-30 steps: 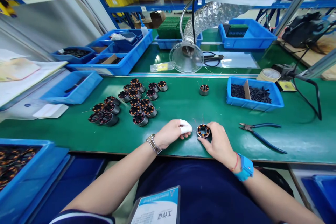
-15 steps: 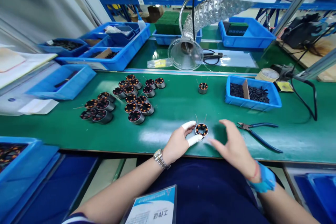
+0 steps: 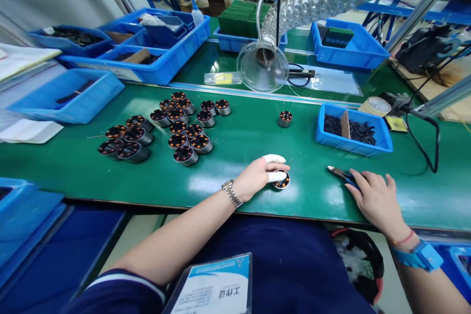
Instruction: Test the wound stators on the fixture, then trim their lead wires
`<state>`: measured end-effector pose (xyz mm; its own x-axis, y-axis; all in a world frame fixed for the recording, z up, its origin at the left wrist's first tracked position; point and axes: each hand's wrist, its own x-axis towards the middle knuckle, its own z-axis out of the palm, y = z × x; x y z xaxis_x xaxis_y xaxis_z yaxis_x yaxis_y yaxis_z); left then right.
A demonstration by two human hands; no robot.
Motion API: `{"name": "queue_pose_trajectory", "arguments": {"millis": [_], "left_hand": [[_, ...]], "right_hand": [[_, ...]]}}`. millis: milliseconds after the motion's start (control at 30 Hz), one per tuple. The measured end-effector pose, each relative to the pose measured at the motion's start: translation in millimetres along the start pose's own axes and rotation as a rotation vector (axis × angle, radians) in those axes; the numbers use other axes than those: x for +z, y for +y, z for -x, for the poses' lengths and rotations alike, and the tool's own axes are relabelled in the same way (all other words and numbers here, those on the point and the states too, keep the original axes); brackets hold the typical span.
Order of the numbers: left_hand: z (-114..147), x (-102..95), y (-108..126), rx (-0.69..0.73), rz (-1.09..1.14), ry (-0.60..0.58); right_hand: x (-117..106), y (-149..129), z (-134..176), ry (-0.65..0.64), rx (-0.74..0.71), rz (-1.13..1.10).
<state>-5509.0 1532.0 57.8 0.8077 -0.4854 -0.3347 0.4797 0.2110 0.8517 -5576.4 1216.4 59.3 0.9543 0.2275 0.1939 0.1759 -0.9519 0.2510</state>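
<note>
A motor stator (image 3: 281, 185), a metal ring with copper coils, sits on the green bench in front of me. My left hand (image 3: 260, 174), with white covers on thumb and index finger, holds it; the thumb lies across its top and the other fingers reach past its far side. A thin wire end shows beside the fingertips. To the right, my right hand (image 3: 377, 200) is closed over the blue handles of diagonal cutters (image 3: 336, 172), which lie on the bench with the jaws pointing left. The handles are mostly hidden under the fingers.
Several stators (image 3: 185, 155) stand grouped on the left, and a single stator (image 3: 285, 118) stands farther back. A blue bin (image 3: 353, 148) of black pieces is at right. Behind hangs a clear extraction hood (image 3: 262, 67). Blue trays (image 3: 162, 74) line the back left.
My right hand has moved right, away from the stator, and taken hold of the cutters. My left thumb has shifted from the stator's near edge onto its top.
</note>
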Motion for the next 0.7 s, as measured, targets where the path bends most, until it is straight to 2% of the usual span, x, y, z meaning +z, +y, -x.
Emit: {"name": "queue_pose_trajectory", "arguments": {"millis": [167,233,433,700], "left_hand": [[-16.0,10.8,0.5,0.016,-0.020,0.087],[-19.5,13.3,-0.5,0.038,-0.025,0.109],[-20.2,16.5,0.1,0.077,-0.094,0.113],[-17.3,20.4,5.4,0.051,-0.106,0.150]], "right_hand": [[-23.8,-30.4,-15.2,0.020,-0.016,-0.318],[-30.3,-43.4,-21.5,0.019,-0.031,-0.378],[-33.0,-69.9,-40.8,0.070,-0.088,-0.323],[-32.7,-80.1,-48.3,0.086,-0.108,-0.260]]}}
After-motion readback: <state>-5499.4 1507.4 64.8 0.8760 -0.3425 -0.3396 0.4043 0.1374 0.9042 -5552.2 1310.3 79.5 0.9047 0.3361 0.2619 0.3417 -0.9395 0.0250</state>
